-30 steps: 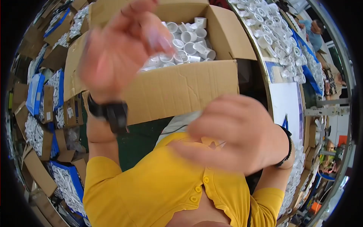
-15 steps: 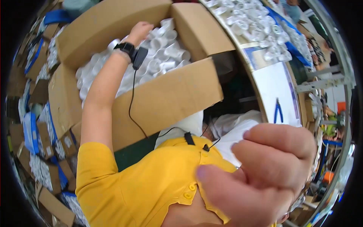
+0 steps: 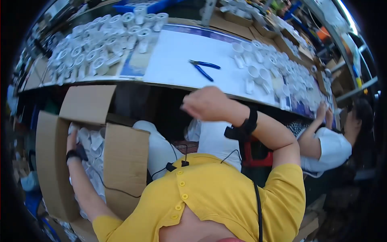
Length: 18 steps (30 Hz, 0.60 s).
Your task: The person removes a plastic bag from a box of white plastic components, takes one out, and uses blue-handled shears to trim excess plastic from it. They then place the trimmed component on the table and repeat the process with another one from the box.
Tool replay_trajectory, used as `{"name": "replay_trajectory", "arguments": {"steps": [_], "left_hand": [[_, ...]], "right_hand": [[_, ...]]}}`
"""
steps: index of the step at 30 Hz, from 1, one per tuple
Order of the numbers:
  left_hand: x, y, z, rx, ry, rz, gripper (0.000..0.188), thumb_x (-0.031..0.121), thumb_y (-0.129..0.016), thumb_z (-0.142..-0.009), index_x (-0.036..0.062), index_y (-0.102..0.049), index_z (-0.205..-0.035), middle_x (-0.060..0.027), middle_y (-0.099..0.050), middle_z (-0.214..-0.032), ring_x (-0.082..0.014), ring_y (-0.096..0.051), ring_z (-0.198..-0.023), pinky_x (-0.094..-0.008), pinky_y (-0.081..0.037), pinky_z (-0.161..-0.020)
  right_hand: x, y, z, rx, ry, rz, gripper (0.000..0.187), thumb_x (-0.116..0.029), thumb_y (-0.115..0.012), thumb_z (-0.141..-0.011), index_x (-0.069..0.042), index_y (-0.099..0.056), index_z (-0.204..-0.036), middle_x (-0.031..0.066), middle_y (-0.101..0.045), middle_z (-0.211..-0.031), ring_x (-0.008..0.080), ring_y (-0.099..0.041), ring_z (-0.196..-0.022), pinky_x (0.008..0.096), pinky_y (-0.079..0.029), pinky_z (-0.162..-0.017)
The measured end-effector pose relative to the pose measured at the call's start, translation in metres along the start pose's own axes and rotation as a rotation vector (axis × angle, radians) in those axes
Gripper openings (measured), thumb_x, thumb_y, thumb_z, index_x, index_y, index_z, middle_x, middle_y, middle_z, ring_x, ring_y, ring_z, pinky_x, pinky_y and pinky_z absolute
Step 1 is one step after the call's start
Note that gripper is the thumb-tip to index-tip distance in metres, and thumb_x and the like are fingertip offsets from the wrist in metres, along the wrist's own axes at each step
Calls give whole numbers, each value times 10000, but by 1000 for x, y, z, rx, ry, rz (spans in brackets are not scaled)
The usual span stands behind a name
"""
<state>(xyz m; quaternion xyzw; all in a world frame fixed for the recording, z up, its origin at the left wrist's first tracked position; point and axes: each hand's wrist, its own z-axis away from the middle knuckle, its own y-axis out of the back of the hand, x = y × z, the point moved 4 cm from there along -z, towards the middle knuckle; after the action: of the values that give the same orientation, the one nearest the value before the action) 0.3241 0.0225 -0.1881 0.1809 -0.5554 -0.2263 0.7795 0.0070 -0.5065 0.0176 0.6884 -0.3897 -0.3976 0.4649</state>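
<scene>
My left hand (image 3: pixel 71 140) reaches into an open cardboard box (image 3: pixel 127 165) at the left, among loose white plastic cups (image 3: pixel 95 144). One cup lies right at its fingertips; whether the fingers grip it is too small to tell. Over the table's front edge, above my lap, my right hand (image 3: pixel 209 104) hangs in the air with its fingers curled together. The inside of that hand is hidden. Beyond it, blue-handled nippers (image 3: pixel 204 68) lie with handles apart on a white sheet (image 3: pixel 173 52).
Many white cup-shaped pieces with stems (image 3: pixel 109 46) crowd the table's left part, and a similar group (image 3: pixel 274 66) stands at its right. A co-worker (image 3: pixel 326 143) in a white top sits at the right, hands at the table. Black cables run from my wrists and waist.
My view has swung from the box toward the table, so the box now appears farther left. My right hand has moved from close up to over the table's front edge. My left hand stays in the box.
</scene>
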Motion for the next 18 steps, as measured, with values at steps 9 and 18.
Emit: {"name": "replay_trajectory", "arguments": {"steps": [9,18], "left_hand": [[27,53,102,-72,-109,1034,316,190,-528,-889,-6,-469,-1130,-39,-510,-806,-131,-504,-671,-226,-396,-520],[250,-139,206,-908,-364,1225,582,114,-567,-845,-27,-284,-1334,-105,-480,-1107,-137,-458,-817,-254,-439,-677]], "right_hand": [[135,-30,34,163,-491,303,569,-327,-577,-832,-14,-409,-1277,218,-491,-1204,343,-485,-1094,375,-398,-924],[145,-52,30,157,-608,271,493,-353,-523,-855,-13,-488,-1211,218,-530,-1144,351,-524,-1003,409,-423,-852]]}}
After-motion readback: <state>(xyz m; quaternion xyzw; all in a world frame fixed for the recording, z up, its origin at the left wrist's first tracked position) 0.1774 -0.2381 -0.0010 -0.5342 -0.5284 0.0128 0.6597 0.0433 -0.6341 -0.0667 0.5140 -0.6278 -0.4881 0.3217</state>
